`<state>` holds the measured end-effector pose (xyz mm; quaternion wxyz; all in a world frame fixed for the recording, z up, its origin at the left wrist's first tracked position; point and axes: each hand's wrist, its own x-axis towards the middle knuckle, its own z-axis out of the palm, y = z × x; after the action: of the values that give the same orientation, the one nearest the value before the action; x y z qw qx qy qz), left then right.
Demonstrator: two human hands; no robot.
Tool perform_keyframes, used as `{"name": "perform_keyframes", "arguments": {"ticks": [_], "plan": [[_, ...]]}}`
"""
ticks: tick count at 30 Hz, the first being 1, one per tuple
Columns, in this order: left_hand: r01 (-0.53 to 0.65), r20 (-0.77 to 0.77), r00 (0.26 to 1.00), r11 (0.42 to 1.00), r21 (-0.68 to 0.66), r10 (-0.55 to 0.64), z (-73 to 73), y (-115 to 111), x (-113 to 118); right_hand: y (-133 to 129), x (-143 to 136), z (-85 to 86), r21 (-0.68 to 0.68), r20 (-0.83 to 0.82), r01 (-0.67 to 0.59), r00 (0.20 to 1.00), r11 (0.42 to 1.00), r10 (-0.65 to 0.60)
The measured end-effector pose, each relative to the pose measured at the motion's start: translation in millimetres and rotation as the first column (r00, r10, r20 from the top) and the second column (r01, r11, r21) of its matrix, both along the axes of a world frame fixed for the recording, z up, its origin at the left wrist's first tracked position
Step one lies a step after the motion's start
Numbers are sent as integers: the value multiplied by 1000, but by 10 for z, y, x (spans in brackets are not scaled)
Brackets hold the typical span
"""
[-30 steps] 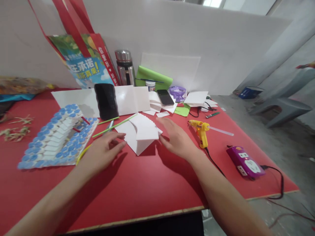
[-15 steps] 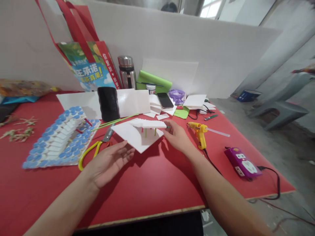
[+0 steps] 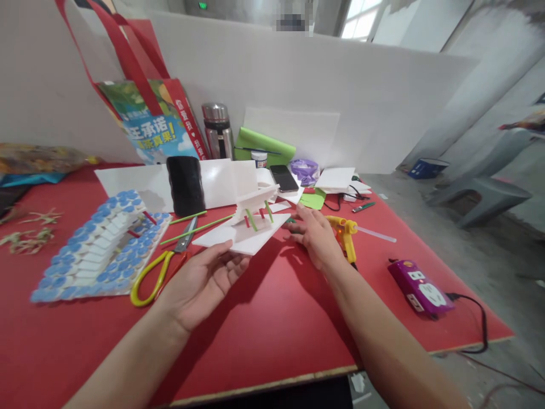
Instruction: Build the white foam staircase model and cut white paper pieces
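White board model (image 3: 251,241), with a stepped strip propped on red and green sticks, is tilted between the two hands, its near edge raised off the table (image 3: 276,335). The left hand (image 3: 206,284) has its near-left edge, thumb over the top and fingers loosely bent beneath. The right hand (image 3: 313,233) is just beside the right corner, fingers half-curled; whether they grip the small dark-green thing (image 3: 290,220) at their tips, I cannot tell.

Right of the white model (image 3: 255,236), the dark green thing (image 3: 290,220) by my right hand (image 3: 314,233) is too small to make out, and my wrist and fingers hide part of the yellow glue gun (image 3: 348,228).
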<state>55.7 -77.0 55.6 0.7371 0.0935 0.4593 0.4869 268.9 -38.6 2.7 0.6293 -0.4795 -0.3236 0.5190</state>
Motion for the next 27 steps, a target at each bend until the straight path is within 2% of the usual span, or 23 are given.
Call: {"name": "perform_keyframes", "arguments": {"ticks": [2,5,11,13,18,21,27], "plan": [[-6,31,1000,1000,-4,6,-2,-19,70,-22,-18,25,-66,-73,-131,989,989,126],[9,64,998,1000,-22,-8,4,-23,158,-68,-56,42,-56,-98,-275,958,960,269],[27,122,992,994,-103,-14,61,-10,190,-119,-91,96,46,-72,-253,964,966,255],[50,194,981,984,-168,-16,77,-7,152,-130,-85,133,69,-75,-256,962,964,261],[69,464,884,962,-265,64,63,-18,41,-155,-75,188,141,-76,-276,955,951,288],[78,553,829,959,-274,91,24,-47,3,-157,-74,169,176,-52,-295,950,939,308],[135,549,835,956,-261,32,-32,-104,-30,-166,-58,102,229,5,-329,941,916,337]]}}
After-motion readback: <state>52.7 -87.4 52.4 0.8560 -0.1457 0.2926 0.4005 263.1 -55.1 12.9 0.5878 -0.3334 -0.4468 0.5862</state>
